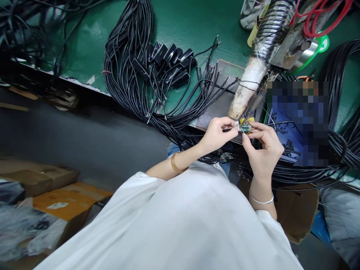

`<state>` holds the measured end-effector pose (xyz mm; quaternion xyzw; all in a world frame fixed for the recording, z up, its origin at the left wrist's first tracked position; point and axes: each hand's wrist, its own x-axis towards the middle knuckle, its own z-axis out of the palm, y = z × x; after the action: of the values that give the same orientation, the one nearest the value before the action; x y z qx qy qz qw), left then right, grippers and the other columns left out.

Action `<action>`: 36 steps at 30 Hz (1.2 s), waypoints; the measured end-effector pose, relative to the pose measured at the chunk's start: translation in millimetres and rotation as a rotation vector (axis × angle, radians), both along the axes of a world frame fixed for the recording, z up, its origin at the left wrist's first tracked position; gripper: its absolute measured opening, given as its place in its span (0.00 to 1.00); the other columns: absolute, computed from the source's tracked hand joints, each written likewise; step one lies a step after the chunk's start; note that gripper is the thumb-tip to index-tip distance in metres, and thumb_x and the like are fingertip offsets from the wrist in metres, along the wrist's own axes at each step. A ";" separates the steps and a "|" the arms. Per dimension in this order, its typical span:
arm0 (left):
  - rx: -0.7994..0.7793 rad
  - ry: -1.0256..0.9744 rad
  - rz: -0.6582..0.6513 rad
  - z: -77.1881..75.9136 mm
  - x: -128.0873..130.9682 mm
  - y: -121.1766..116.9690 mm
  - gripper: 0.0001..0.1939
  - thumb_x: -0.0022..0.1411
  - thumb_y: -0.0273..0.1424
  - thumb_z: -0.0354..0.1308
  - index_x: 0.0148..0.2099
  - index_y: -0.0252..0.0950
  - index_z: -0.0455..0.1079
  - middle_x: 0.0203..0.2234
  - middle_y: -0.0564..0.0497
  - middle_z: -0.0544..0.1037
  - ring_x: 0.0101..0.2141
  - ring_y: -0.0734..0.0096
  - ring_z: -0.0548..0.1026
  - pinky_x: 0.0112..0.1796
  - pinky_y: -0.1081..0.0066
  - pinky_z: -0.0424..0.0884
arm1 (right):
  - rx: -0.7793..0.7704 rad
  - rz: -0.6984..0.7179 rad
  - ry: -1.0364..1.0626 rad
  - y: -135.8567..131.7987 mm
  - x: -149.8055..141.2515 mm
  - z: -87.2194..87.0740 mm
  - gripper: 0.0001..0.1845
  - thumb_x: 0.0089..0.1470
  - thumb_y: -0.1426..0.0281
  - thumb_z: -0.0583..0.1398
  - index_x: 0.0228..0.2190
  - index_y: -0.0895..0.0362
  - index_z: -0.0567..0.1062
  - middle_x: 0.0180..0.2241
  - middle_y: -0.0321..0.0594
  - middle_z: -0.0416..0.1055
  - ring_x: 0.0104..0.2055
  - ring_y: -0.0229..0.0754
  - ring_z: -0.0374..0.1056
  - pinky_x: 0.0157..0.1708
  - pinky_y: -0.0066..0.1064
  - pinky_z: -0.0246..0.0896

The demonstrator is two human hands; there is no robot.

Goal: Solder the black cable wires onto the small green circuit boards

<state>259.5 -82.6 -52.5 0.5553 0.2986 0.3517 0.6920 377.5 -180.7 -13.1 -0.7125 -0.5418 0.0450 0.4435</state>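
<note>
A small green circuit board (pixel 245 128) sits between my two hands, beneath the metal tip of a fixed tool (pixel 253 103) that looks like a soldering iron. My left hand (pixel 219 133) is closed at the board's left side, pinching the end of a black cable (pixel 225 130). On the other side, the fingers of my right hand (pixel 264 144) are closed around the board's right end, where thin wires come out. Exactly what lies under these fingertips is partly hidden. A thin pale wire (pixel 273 118) curves above my right hand.
A thick bundle of black cables (pixel 123 71) with several black plastic housings (pixel 170 56) lies on the green table (pixel 191 22). A foil-wrapped duct (pixel 250 82) reaches down above my hands. More cables (pixel 334 75) lie at right. More small boards (pixel 225 155) hang near my lap. Cardboard boxes (pixel 70 198) stand lower left.
</note>
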 end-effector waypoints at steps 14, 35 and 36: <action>-0.149 -0.074 -0.076 -1.3 -9.9 -2.0 0.10 0.56 0.33 0.65 0.31 0.32 0.70 0.21 0.58 0.67 0.22 0.84 0.62 0.26 0.77 0.61 | -0.069 0.023 0.109 -2.6 3.4 -5.2 0.06 0.55 0.70 0.65 0.28 0.55 0.74 0.43 0.40 0.78 0.45 0.44 0.76 0.44 0.38 0.75; -0.124 -0.062 -0.267 -1.8 -34.0 -13.1 0.14 0.57 0.37 0.66 0.32 0.30 0.71 0.24 0.54 0.70 0.26 0.80 0.67 0.30 0.76 0.64 | -0.143 0.001 -0.278 -16.1 -10.3 16.1 0.05 0.63 0.66 0.61 0.38 0.55 0.75 0.22 0.29 0.68 0.18 0.30 0.60 0.21 0.26 0.51; -0.124 -0.055 -0.259 -1.7 -32.7 -13.6 0.13 0.58 0.36 0.65 0.31 0.30 0.71 0.23 0.55 0.69 0.25 0.81 0.66 0.29 0.77 0.63 | -0.064 -0.074 -0.210 -18.2 -10.7 18.7 0.06 0.62 0.65 0.62 0.37 0.55 0.76 0.22 0.30 0.68 0.18 0.30 0.59 0.20 0.27 0.50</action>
<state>226.8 -96.1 -54.2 0.5355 0.2266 0.2551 0.7725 366.7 -198.9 5.6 -0.7467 -0.5570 -0.0289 0.3625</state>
